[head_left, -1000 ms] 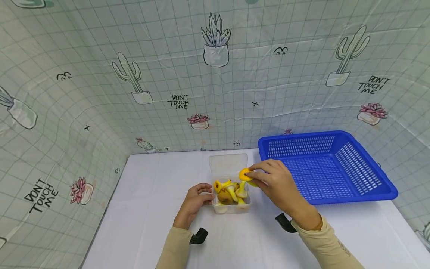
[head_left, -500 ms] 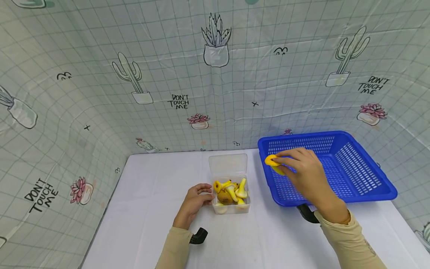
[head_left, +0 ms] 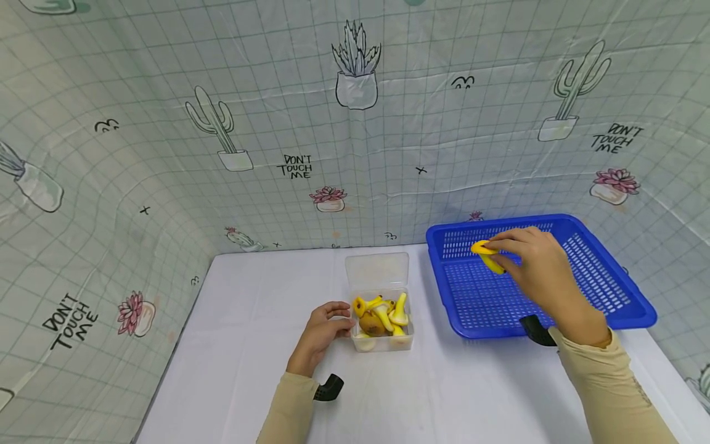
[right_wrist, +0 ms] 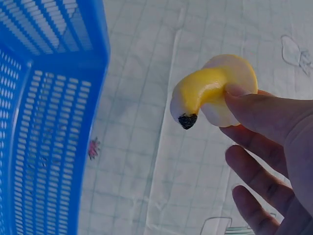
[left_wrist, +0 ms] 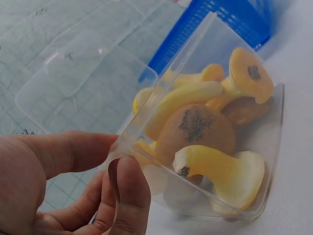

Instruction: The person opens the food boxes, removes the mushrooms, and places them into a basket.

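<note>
A yellow mushroom [right_wrist: 203, 90] with a curved stem and a dark stem end is pinched by its cap between the thumb and fingers of my right hand [head_left: 535, 265]. In the head view that hand is above the blue plastic basket [head_left: 466, 320]. My left hand [head_left: 320, 333] holds the left side of a clear plastic box [head_left: 383, 346], thumb and index finger at its rim in the left wrist view. Several yellow mushrooms [left_wrist: 239, 174] and a rounded brown mushroom [left_wrist: 195, 129] with a dark patch lie inside the box. Its lid [head_left: 377, 269] stands open at the back.
A white cloth [head_left: 249, 308] covers the table. Behind and beside it hangs a grid-patterned curtain [head_left: 266, 111] printed with cacti. The basket stands to the right of the box, near the back curtain, with a gap between the two.
My right hand has carried the mushroom rightward and away from me, from over the box to above the basket. My left hand has stayed at the box.
</note>
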Available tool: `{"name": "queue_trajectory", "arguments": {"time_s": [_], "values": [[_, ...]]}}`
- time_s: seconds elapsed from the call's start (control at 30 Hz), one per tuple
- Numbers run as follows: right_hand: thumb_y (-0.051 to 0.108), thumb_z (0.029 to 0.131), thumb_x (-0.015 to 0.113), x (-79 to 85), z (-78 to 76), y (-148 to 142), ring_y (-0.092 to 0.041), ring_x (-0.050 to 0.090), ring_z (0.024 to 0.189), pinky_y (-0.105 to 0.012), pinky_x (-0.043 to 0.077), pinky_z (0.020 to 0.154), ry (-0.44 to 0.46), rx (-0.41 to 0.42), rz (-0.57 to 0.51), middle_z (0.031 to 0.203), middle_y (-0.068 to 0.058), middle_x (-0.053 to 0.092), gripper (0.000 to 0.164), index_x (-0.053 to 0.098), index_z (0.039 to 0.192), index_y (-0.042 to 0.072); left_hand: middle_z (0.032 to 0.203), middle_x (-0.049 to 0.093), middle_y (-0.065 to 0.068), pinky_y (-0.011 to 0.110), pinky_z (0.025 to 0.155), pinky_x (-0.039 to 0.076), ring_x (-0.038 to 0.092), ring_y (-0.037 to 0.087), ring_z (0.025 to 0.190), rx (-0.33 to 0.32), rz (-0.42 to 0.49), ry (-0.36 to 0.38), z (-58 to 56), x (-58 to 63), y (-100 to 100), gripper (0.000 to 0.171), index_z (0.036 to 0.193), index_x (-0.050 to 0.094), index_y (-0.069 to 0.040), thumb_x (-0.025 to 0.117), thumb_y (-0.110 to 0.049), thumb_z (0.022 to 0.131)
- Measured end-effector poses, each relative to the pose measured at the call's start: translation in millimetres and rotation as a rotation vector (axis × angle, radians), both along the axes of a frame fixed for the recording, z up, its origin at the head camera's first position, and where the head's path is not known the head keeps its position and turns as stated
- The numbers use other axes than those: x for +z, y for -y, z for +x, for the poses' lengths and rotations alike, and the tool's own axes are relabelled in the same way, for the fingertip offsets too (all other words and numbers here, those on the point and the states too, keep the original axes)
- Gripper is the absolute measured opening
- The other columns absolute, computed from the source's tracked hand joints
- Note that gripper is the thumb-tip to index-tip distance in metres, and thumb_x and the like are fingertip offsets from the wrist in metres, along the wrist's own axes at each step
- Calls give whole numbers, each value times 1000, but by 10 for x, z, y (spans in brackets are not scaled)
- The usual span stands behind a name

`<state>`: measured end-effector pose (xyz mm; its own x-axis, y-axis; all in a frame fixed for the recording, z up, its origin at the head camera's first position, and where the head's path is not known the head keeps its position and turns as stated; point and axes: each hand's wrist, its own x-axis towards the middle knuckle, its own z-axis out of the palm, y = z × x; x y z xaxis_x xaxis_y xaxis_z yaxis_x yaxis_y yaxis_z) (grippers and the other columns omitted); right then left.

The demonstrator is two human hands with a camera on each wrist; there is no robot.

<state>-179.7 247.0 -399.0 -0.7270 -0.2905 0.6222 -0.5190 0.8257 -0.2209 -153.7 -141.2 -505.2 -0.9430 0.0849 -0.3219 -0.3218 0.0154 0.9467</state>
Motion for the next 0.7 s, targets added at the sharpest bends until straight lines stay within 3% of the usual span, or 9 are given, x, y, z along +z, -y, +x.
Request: {"name": "queue_trajectory", "arguments": {"time_s": [0.27, 0.53, 0.7], "values": [[-3, 76, 91, 60, -156, -156, -44, 65, 97, -61, 51, 80, 72, -10, 62, 102, -20, 77, 28, 80, 102, -2, 108, 63, 14, 21, 65, 56, 59, 13, 73, 3, -8, -2, 6, 30, -11, 37, 127, 59, 12, 70, 8, 92], [-5, 85, 84, 44, -235, -183, -48, 65, 108, -69, 50, 93, 195, -15, 80, 112, -22, 76, 27, 79, 111, -1, 107, 63, 13, 21, 65, 56, 59, 14, 73, 2, -1, 0, 4, 21, -1, 37, 127, 58, 12, 70, 9, 92], [-7, 84, 82, 51, -216, -94, -47, 66, 109, -68, 52, 94, 176, 34, 98, 114, -22, 75, 29, 78, 112, -1, 107, 63, 13, 21, 65, 56, 59, 14, 73, 4, -3, -3, 18, 21, -5, 37, 127, 58, 12, 70, 9, 92]]}}
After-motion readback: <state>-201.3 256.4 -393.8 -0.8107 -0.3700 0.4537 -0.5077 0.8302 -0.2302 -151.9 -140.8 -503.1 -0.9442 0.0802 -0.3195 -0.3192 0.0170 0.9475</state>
